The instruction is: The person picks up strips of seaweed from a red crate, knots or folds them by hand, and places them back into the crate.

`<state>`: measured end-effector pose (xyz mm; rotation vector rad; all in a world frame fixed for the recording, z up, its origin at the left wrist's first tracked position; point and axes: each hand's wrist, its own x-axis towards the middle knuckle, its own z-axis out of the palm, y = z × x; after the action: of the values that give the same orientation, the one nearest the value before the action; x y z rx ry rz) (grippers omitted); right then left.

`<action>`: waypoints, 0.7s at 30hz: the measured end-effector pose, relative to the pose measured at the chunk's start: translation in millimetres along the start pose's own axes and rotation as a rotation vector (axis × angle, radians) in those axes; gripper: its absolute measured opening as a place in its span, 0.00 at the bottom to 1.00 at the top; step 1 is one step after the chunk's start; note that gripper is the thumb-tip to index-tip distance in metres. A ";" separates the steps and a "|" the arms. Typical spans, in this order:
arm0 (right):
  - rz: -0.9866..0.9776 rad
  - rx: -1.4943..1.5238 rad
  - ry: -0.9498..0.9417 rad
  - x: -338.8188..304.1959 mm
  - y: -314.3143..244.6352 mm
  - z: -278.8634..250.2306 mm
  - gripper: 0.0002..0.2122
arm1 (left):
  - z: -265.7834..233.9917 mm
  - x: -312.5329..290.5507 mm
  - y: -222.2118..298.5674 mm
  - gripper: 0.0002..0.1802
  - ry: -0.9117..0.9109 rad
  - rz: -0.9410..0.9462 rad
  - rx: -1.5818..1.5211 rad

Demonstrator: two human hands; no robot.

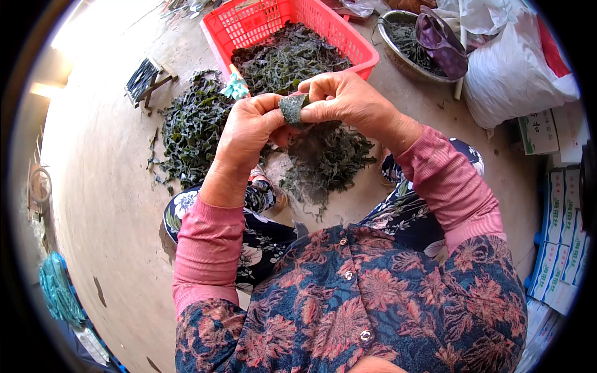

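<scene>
A small, flat piece of dark green seaweed [291, 110] is held up in front of me between both hands. My left hand [250, 124] pinches its left side with thumb and fingers. From the right, my right hand [348, 104] grips it between thumb and bent forefinger. Beneath them, a loose heap of seaweed [339, 158] lies on the floor between my feet. A larger seaweed pile [196, 133] spreads to the left of it. Just beyond my hands stands a red plastic basket [329, 23], partly filled with seaweed [289, 59].
A teal ribbon [235, 87] is at the basket's near left corner. Left of the piles stands a small folding stool [148, 82]. At the far right are a metal basin [393, 50], a purple bag [443, 46] and white sacks [507, 84]. Stacked boxes [559, 242] line the right edge.
</scene>
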<state>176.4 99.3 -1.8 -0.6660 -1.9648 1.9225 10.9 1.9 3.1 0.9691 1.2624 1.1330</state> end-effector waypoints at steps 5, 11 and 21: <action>-0.176 0.417 0.263 -3.5 -2.8 -11.0 0.08 | -29.3 2.1 -4.6 0.06 0.192 0.014 0.006; -0.187 0.348 0.400 0.3 11.3 -16.5 0.06 | -51.5 -7.3 -2.5 0.06 0.313 0.027 0.002; -0.186 0.500 0.609 -0.9 -15.2 -41.2 0.05 | -144.3 -48.1 28.1 0.23 0.738 0.140 0.064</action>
<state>197.2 133.9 15.5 -0.7681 -1.0867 1.7231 -133.7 -47.5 27.5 0.7047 1.8392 1.6518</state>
